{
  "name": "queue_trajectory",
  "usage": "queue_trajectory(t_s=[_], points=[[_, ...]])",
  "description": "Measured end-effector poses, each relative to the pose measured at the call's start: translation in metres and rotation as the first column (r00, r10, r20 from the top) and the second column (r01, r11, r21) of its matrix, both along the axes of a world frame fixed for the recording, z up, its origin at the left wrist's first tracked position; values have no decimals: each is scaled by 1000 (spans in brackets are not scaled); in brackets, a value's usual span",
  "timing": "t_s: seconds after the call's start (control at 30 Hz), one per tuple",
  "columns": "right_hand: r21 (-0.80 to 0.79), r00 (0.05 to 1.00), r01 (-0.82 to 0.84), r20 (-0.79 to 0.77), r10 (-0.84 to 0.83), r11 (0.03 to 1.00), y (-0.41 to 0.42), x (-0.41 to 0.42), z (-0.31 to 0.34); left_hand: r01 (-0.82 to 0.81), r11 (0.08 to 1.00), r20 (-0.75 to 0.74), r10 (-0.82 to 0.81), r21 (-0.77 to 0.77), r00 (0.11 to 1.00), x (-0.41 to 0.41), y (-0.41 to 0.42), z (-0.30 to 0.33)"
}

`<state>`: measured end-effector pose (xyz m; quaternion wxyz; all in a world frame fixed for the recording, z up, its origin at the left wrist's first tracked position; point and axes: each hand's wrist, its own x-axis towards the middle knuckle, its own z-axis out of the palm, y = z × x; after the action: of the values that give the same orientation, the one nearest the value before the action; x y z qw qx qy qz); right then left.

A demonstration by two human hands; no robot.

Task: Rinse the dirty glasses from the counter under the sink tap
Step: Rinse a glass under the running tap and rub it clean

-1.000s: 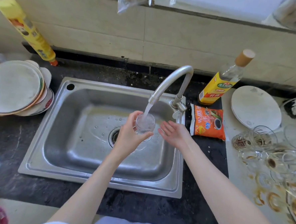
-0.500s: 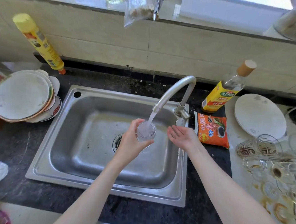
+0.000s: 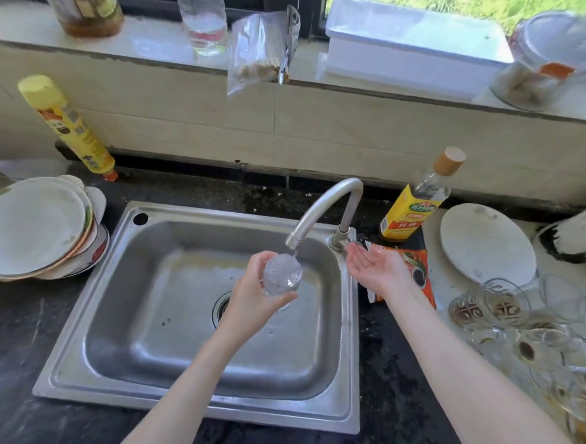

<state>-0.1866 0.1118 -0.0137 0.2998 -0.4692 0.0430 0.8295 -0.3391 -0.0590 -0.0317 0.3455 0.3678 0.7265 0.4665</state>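
Kitchen surface [image 3: 392,430] with steel sink [image 3: 184,400] as the reference landmark, read left to right. Left of the sink: a stack of plates [image 3: 30,226] lying tilted on the dark surface; behind them, at the wall, a yellow spray can [image 3: 67,127] leaning. Over the sink basin: the left hand [image 3: 254,296], fingers and thumb curled round a clear glass [image 3: 282,274] that is full of water and held just beneath the tap [image 3: 323,210] spout, above the drain [image 3: 223,308]. At the sink's right rim: the right hand [image 3: 379,268], palm up, fingers straight and relaxed, holding nothing, close beside the tap base. Under that hand, right of the sink: an orange sachet [image 3: 419,270] lying flat. Behind it, a yellow-labelled bottle [image 3: 414,208] with a tan cap. Further right of the sink: a white plate [image 3: 487,244], and nearer the viewer a cluster of dirty glasses [image 3: 505,310], brown-stained, some upright, others on their sides.
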Motion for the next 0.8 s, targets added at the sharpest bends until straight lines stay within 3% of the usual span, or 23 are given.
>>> queue_trajectory(t_s=[0.2, 0.27, 0.37, 0.47, 0.53, 0.67, 0.8], points=[[91, 999, -3, 46, -1, 996, -10, -4, -8, 11, 1000, -39, -11, -16, 999, -1, -3, 7], [145, 971, -199, 160, 176, 969, -25, -4, -12, 3, 1000, -78, -3, -7, 997, 1, -3, 9], [85, 786, -596, 268, 558, 799, -74, -6, -14, -13, 1000, -138, 13, 6, 990, 5, -10, 10], [8, 662, -730, 258, 704, 684, -113, -14, -12, -18, 1000, -165, 21, 19, 986, 9, -15, 13], [-12, 671, -721, 235, 703, 692, -119, -20, -13, -13, 999, -153, 18, 33, 988, 12, -12, 16], [-45, 798, -585, 149, 584, 810, -121, -32, -11, -34, 999, -83, 37, 40, 996, 17, -13, 20], [-59, 853, -491, 169, 494, 869, -121, -46, -13, -29, 999, -10, 29, 40, 1000, 21, -20, 21]])
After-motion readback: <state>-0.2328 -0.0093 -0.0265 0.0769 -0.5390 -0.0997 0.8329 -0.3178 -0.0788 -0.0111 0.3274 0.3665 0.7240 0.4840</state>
